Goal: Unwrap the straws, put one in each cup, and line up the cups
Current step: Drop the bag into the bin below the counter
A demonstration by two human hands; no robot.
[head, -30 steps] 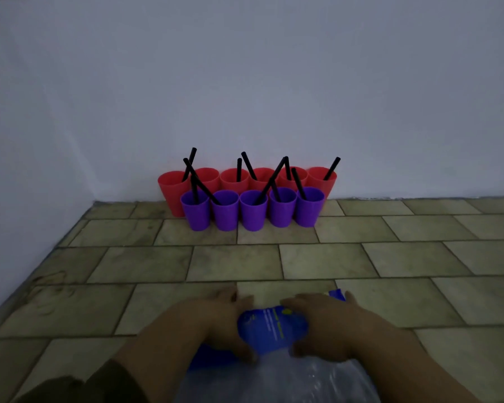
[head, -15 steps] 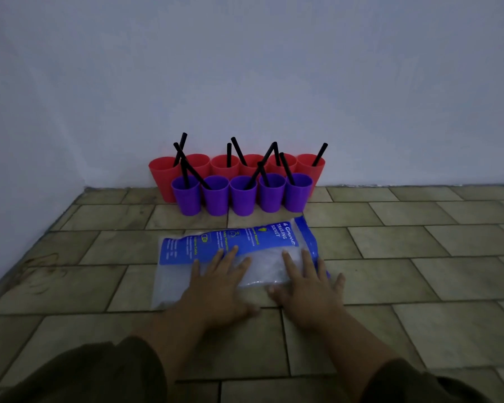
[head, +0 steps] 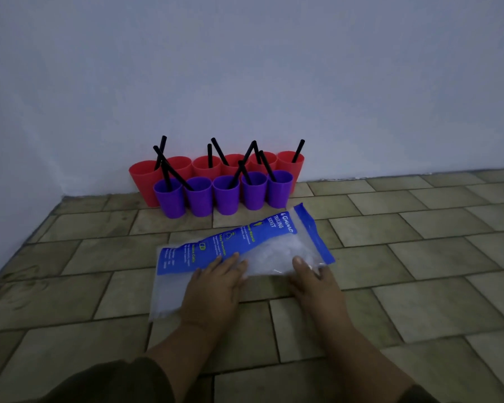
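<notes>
Well, at far left the red cups (head: pixel 141 181) stand in a row against the wall, with the purple cups (head: pixel 226 199) in a second row just in front, and black straws (head: pixel 298 151) lean out of them. The left hand (head: pixel 216 286) lies flat, fingers straight and close together, on a plastic bag (head: pixel 245 242) whose long axis runs from 8 o'clock to 2 o'clock on the floor. The right hand (head: pixel 314 283) presses the bag's near edge, fingers stretched out too, gripping nothing. From both hands the cups lie at about 11 o'clock, beyond the bag. The left hand is nearer, so any straightening of the rows probably falls to it.
</notes>
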